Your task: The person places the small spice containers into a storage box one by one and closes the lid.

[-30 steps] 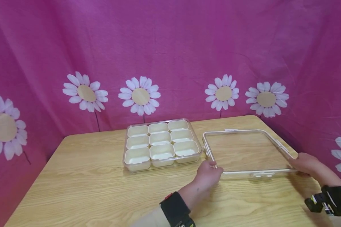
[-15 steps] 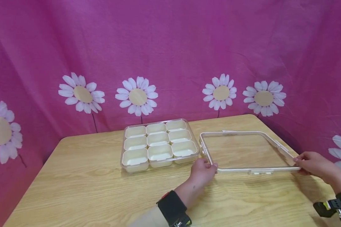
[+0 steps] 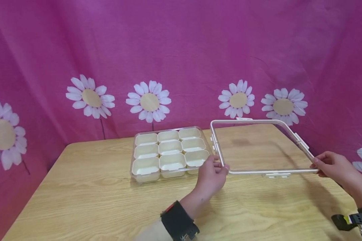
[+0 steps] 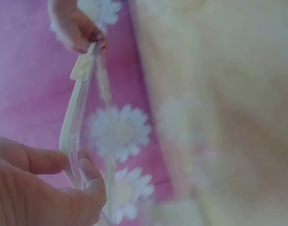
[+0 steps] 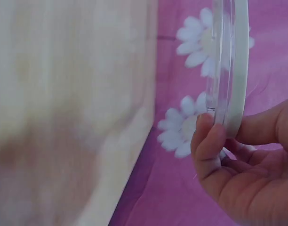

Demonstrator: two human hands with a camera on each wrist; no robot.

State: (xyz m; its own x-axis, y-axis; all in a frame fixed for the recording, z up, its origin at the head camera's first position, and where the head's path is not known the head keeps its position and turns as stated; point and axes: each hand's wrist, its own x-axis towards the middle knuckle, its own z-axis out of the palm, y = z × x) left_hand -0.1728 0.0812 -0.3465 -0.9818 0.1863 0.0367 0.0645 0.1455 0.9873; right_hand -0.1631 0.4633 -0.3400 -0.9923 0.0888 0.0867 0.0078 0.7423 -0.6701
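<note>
A clear rectangular lid (image 3: pixel 268 171) with a white rim and clip latches is held up above the right side of the table, its far edge tilted higher. My left hand (image 3: pixel 210 175) pinches its near left corner between thumb and fingers. At the near right corner my right hand (image 3: pixel 335 165) grips the rim, and the right wrist view shows thumb and fingertips on either side of the edge (image 5: pixel 238 70). Left of the lid stands a clear box (image 3: pixel 169 179) holding several cream cups (image 3: pixel 170 146) in rows. The left hand overlaps the box's near right corner in the head view.
The wooden table (image 3: pixel 87 194) carries the box near its back middle. Behind and beside it hangs a magenta curtain (image 3: pixel 193 60) with printed daisies. Each wrist wears a black strap (image 3: pixel 179 221) with a camera.
The lid has risen off the tabletop, its far edge climbing most, with both hands still holding its near corners. The left hand has shifted slightly left and up. The box stays put.
</note>
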